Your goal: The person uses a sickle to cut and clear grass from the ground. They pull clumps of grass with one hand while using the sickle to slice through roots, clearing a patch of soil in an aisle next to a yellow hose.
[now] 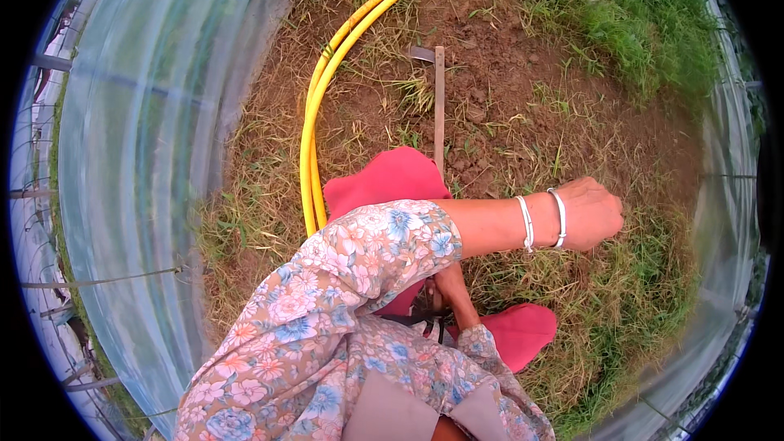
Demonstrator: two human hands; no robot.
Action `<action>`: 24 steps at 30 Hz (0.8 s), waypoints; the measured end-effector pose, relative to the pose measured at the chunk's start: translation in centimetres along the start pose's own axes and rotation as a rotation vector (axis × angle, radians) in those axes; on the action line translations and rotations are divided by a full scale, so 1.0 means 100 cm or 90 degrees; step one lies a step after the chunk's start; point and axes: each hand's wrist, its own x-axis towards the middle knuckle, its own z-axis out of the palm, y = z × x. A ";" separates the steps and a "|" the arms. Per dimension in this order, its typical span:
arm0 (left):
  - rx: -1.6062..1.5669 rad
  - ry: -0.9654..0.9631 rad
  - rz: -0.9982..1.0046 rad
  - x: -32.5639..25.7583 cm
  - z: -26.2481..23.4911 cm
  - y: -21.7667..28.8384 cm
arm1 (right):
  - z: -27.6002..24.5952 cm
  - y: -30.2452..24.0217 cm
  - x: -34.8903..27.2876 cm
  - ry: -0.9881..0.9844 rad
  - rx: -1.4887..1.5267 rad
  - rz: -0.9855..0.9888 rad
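Note:
My left arm, in a floral sleeve, reaches across to the right. At its end my left hand is closed with its back up, over dry grass. The curled fingers are turned away, so whatever they may hold is hidden. Two white bands circle that wrist. Below this forearm, my right hand is closed around the wooden handle of a hoe, close to my body. Its fingers are partly covered. The handle runs forward past my red-covered leg, and the small metal blade lies on bare soil at the far end.
A yellow hose curves along the ground left of the hoe. Clear plastic sheeting rises on the left, and more sheeting stands on the right. Green grass grows at the far right. Cut, dry grass covers the near right.

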 end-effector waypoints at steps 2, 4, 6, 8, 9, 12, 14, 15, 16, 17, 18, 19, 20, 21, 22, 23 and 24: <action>0.021 0.014 -0.010 -0.003 0.001 -0.007 | -0.019 0.011 -0.026 0.047 0.002 0.030; 0.046 0.040 -0.015 -0.002 -0.007 -0.009 | -0.035 0.017 -0.039 0.103 0.013 0.038; 0.038 -0.031 -0.083 0.007 -0.038 -0.011 | -0.045 0.006 -0.040 0.149 0.097 -0.018; -0.033 -0.015 -0.248 0.009 -0.083 -0.034 | -0.054 -0.004 -0.039 0.189 0.184 -0.047; -0.061 0.044 -0.312 0.003 -0.105 -0.057 | -0.054 -0.010 -0.041 0.197 0.197 -0.060; 0.021 0.246 -0.475 -0.037 -0.115 -0.167 | -0.054 -0.005 -0.045 0.196 0.140 -0.039; 0.114 0.265 -0.634 -0.085 -0.078 -0.239 | -0.049 0.017 -0.042 0.186 0.071 -0.005; 0.134 0.156 -0.702 -0.106 -0.059 -0.261 | -0.045 0.030 -0.040 0.176 0.030 0.011; 0.195 0.077 -0.754 -0.129 -0.034 -0.283 | -0.036 0.039 -0.041 0.154 0.067 0.042; 0.168 0.040 -0.830 -0.139 -0.005 -0.289 | -0.029 0.046 -0.044 0.152 0.109 0.073; 0.151 0.013 -0.900 -0.151 0.018 -0.294 | -0.027 0.054 -0.044 0.159 0.119 0.069; 0.163 -0.049 -0.959 -0.160 0.033 -0.297 | -0.025 0.057 -0.045 0.166 0.127 0.065; 0.188 0.006 -0.945 -0.171 0.048 -0.301 | -0.025 0.052 -0.049 0.170 0.148 0.064; 0.208 -0.022 -0.914 -0.180 0.052 -0.314 | -0.027 0.052 -0.049 0.172 0.147 0.064; 0.228 -0.047 -0.884 -0.190 0.046 -0.332 | -0.031 0.050 -0.051 0.170 0.143 0.063; 0.246 -0.073 -0.855 -0.199 0.038 -0.346 | -0.036 0.049 -0.054 0.170 0.138 0.065; 0.234 -0.072 -0.828 -0.199 0.019 -0.355 | -0.040 0.049 -0.055 0.163 0.124 0.060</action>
